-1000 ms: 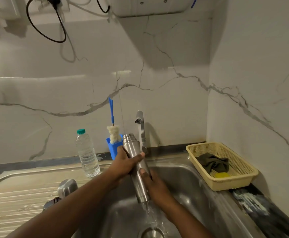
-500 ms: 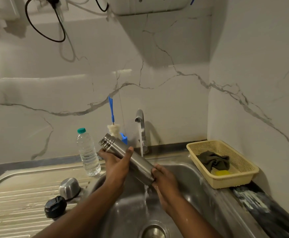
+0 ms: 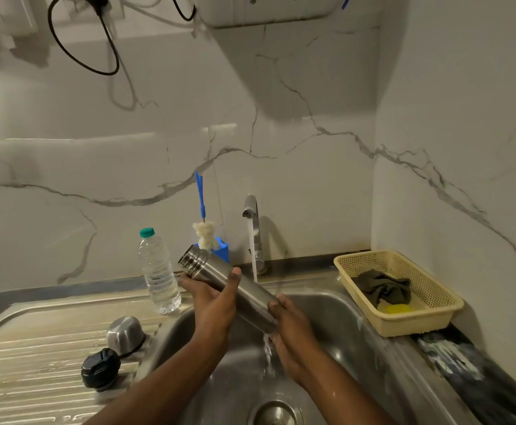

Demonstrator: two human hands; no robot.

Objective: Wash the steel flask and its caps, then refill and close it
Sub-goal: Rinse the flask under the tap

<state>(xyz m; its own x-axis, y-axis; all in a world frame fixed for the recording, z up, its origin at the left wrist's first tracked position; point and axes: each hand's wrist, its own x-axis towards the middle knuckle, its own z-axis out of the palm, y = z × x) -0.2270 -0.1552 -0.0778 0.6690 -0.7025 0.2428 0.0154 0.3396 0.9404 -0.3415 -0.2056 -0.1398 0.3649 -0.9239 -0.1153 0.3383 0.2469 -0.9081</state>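
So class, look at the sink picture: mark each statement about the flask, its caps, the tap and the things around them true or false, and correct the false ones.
1. The left hand and the right hand hold the steel flask tilted over the sink basin. True.
2. The tap is turned off. False: water runs from it.
3. The steel cap is screwed onto the flask. False: it lies on the draining board near the black cap, and the flask's mouth is open.
4. The plastic bottle stands upright with its green cap on. True.
5. The yellow basket holds a dark cloth. True.
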